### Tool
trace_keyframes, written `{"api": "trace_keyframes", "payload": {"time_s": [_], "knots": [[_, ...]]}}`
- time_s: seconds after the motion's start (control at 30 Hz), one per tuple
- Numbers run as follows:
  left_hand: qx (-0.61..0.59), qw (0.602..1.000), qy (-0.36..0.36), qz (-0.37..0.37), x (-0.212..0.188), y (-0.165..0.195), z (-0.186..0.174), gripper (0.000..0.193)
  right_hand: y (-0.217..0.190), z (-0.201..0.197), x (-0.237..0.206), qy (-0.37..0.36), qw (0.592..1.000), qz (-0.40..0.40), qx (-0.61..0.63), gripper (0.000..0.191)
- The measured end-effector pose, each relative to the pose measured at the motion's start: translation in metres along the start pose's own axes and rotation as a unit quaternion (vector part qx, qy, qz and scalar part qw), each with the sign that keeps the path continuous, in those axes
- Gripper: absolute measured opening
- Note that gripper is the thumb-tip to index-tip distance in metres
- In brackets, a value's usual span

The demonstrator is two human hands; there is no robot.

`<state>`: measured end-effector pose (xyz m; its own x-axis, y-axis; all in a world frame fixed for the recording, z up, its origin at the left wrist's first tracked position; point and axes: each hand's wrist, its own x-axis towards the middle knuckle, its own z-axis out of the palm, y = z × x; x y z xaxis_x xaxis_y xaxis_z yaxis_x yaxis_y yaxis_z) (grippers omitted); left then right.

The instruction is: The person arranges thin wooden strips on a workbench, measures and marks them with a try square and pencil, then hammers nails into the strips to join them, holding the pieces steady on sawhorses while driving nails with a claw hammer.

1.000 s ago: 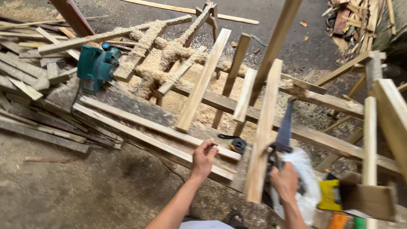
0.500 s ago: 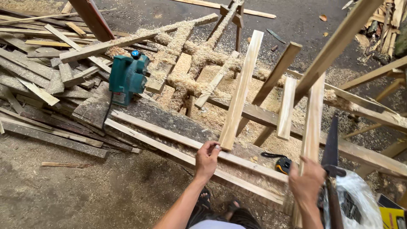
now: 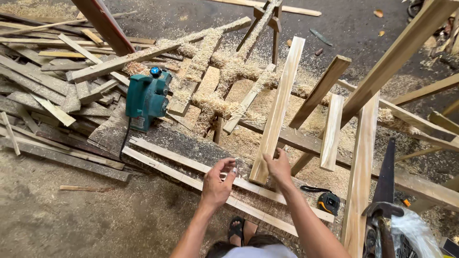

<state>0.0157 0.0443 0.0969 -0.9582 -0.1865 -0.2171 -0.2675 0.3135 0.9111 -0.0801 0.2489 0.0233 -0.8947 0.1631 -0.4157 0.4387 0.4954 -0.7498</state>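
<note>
My left hand (image 3: 216,184) and right hand (image 3: 278,167) sit close together at the near end of the pale plank (image 3: 278,112).

Between them: a narrow gap, floored by two thin battens (image 3: 191,167) running 10 to 4 o'clock.

At 12 o'clock: the plank itself blocks a straight reach.

At 1–2 o'clock: a short pale slat (image 3: 332,132) and a darker leaning board (image 3: 319,93); a slim passage lies between plank and slat.

At 3–4 o'clock: tape measure (image 3: 329,202), an upright plank (image 3: 359,172), then a handsaw (image 3: 385,191). Crowded.

At 10–11 o'clock: green electric planer (image 3: 147,98), its cord (image 3: 125,138) trailing down, scrap wood pile (image 3: 48,95) beyond.

At 7–9 o'clock: bare dusty floor (image 3: 71,220), one loose stick (image 3: 81,188).
</note>
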Motion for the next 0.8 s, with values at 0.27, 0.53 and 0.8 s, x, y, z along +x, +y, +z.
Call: {"api": "trace_keyframes", "payload": {"time_s": [0.27,0.53,0.8], "knots": [[-0.024,0.998,0.043,0.041,0.008,0.006,-0.022,0.033,-0.008,0.034,0.034,0.043,0.997,0.005,0.062,0.065],[-0.028,0.999,0.0,0.029,0.035,-0.031,-0.075,0.031,-0.042,0.028,0.037,0.042,0.993,0.099,0.052,0.06],[-0.087,0.986,-0.138,0.026,0.098,-0.009,-0.14,0.042,-0.101,0.103,-0.103,0.135,0.99,0.03,0.016,0.069]]}}
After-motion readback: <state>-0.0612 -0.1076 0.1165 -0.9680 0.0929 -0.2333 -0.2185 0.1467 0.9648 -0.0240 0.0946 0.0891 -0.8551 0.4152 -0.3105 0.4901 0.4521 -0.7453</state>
